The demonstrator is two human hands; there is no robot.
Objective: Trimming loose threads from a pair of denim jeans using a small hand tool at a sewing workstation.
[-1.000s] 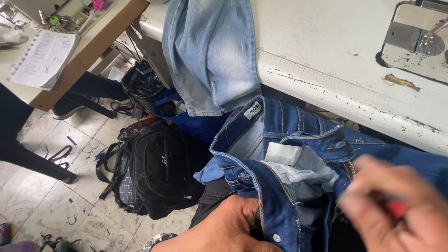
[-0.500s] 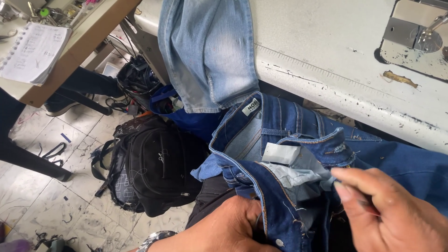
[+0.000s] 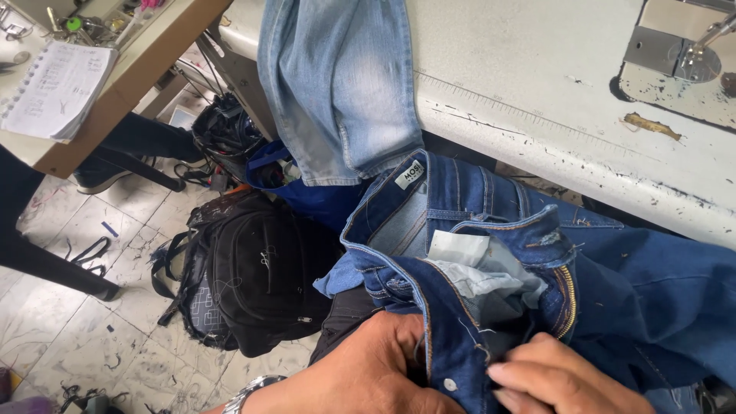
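Both hands sit at the bottom of the frame, close together. The left hand [image 3: 368,368] and right hand [image 3: 563,379] pinch the waistband of the dark blue jeans [image 3: 537,284], lower right. Lighter jeans [image 3: 337,84] hang over the white table [image 3: 521,69]; a black backpack [image 3: 253,268] lies lower left.

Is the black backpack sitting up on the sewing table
No, the black backpack lies on the tiled floor beside the sewing table, below its edge.
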